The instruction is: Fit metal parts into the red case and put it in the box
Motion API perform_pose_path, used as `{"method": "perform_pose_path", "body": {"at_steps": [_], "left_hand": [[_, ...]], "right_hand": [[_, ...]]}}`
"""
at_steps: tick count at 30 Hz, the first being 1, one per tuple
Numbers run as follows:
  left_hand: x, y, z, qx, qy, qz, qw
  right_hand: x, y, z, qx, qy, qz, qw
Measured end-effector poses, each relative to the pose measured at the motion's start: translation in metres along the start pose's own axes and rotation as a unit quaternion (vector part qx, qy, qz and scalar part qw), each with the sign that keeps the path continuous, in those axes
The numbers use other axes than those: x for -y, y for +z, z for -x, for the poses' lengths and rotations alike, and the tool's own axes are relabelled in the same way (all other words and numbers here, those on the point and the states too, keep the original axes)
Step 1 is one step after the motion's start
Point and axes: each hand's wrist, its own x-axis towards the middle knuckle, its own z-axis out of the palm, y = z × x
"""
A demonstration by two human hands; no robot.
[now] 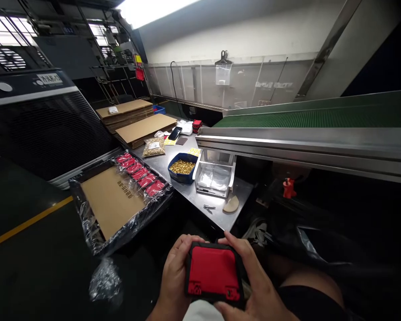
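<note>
Both hands are wrapped around a red case (214, 273) with a black rim, held low at the near edge of the view, over the lap. The left hand (174, 280) grips its left side with the fingers curled over the top edge, and the right hand (254, 285) is clamped on the right side, thumb along the near corner. The case lies flat with its red face up and two little red latches on its near edge.

Further off there's a steel table (220, 209). On it sits a blue bin (182, 168) full of small brass-coloured parts, and just right of that a clear bin (215, 178) with plastic bags inside. Near the table's front edge lie small tweezers (209, 207) and a tan wedge-shaped piece (231, 205).

On the left, a plastic-lined tray (120, 200) holds a cardboard sheet and a row of bagged red cases (140, 174) along its far side. A green conveyor (321, 118) runs along the right, behind the table. Flat cardboard stacks (137, 120) sit far left.
</note>
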Motion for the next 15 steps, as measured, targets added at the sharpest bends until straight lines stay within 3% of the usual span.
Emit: {"method": "perform_pose_path", "body": {"at_steps": [4,6,8,10,11,12,13,14,15], "left_hand": [[0.004,-0.008,-0.008,-0.009,0.021,0.020,1.000],[0.005,-0.010,-0.009,0.030,0.018,0.043,0.998],[0.007,-0.011,-0.008,0.104,-0.038,0.100,0.989],[0.010,-0.010,-0.008,0.174,-0.109,0.167,0.964],[0.011,-0.009,-0.007,0.193,-0.133,0.194,0.953],[0.013,-0.010,-0.008,0.196,-0.144,0.215,0.946],[0.014,-0.011,-0.008,0.187,-0.146,0.230,0.944],[0.014,-0.013,-0.010,0.170,-0.144,0.241,0.945],[0.014,-0.016,-0.012,0.148,-0.138,0.246,0.948]], "right_hand": [[-0.007,0.004,0.004,-0.002,0.023,-0.052,0.998],[-0.007,0.007,0.003,0.017,0.093,-0.148,0.984],[-0.005,0.013,-0.001,0.047,0.227,-0.290,0.929],[-0.006,0.022,-0.005,0.060,0.358,-0.418,0.833],[-0.008,0.026,-0.007,0.061,0.395,-0.454,0.796],[-0.012,0.030,-0.009,0.061,0.407,-0.471,0.781],[-0.017,0.033,-0.012,0.064,0.400,-0.465,0.787],[-0.024,0.035,-0.016,0.068,0.379,-0.436,0.814],[-0.032,0.037,-0.021,0.071,0.342,-0.371,0.860]]}}
